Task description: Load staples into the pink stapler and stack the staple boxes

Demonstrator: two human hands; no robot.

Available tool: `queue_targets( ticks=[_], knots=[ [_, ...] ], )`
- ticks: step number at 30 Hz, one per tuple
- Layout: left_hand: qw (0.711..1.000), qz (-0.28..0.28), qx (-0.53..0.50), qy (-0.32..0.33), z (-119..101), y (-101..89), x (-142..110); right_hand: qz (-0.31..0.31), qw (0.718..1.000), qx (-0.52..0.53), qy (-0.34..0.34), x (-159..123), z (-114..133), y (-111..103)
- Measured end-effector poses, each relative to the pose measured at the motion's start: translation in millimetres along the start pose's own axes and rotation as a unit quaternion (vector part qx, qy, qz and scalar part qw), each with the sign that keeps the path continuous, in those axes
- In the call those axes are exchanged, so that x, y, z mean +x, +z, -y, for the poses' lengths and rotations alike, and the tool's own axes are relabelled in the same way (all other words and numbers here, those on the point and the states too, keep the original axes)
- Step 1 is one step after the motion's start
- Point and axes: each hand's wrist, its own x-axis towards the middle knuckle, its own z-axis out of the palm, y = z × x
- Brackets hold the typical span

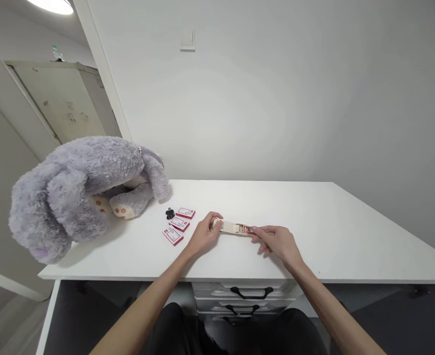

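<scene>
A long cream-coloured stapler (233, 228) lies on the white table (350, 236) in front of me. My left hand (203, 234) grips its left end with curled fingers. My right hand (276, 241) pinches its right end, where a small red and white piece (247, 230) shows at the fingertips. Three small red and white boxes (179, 224) lie in a row just left of my left hand, with a small black clip (169, 214) beside the farthest one.
A big grey plush toy (80, 192) lies on the table's left end, partly over the edge. White drawers with black handles (246, 294) sit under the table's front edge. A white wall runs behind the table.
</scene>
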Motion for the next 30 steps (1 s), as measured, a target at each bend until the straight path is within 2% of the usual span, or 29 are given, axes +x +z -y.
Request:
queue_targets(
  ticks=[6,17,22,26,28,30],
  knots=[
    [1.000,-0.002,0.002,-0.003,-2.0,-0.2,-0.3,0.026,0.998,0.059,0.023,-0.3,-1.1,1.3],
    [1.000,0.004,0.009,-0.005,-4.0,-0.7,-1.3,-0.035,0.996,-0.073,-0.020,-6.4,3.1,5.0],
    [1.000,0.004,0.011,-0.013,-2.2,0.0,-0.6,-0.101,0.978,-0.160,-0.085,-7.0,-2.7,-9.5],
    [0.999,0.014,0.012,-0.029,-2.2,0.8,-0.4,-0.185,0.946,-0.207,-0.169,-2.0,-18.2,-27.4],
    [0.999,0.014,0.017,-0.032,-2.4,1.0,-0.3,-0.174,0.942,-0.217,-0.190,2.7,-27.7,-34.2],
    [0.999,0.011,0.019,-0.034,-2.2,1.1,-0.1,-0.133,0.949,-0.221,-0.183,7.8,-35.4,-38.3]
  ],
)
